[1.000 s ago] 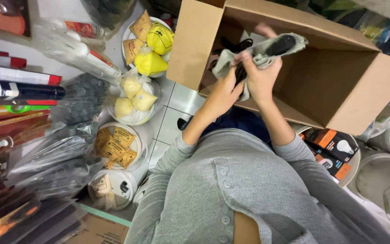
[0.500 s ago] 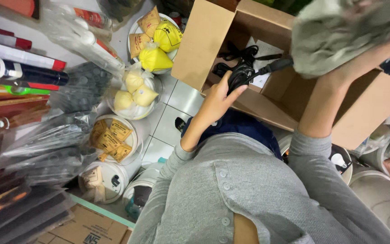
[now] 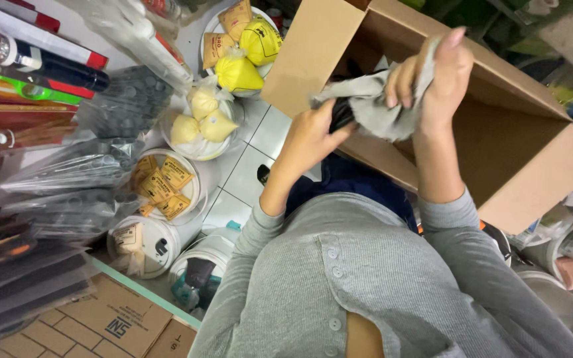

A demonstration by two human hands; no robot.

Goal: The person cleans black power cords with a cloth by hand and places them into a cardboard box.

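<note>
Hands working a grey cloth [image 3: 379,109] above the open cardboard box [image 3: 512,152] | right hand [image 3: 436,73] is clenching its upper folds | left hand [image 3: 313,136] is gripping a black item [image 3: 341,114] half-tucked inside | wrapping looks partly done, bundle not yet in box

Matt grey cloth pouch [image 3: 382,109]; matt brown cardboard box [image 3: 532,159].

White tiled floor [image 3: 260,142], crowded shelves [image 3: 28,132]
</note>
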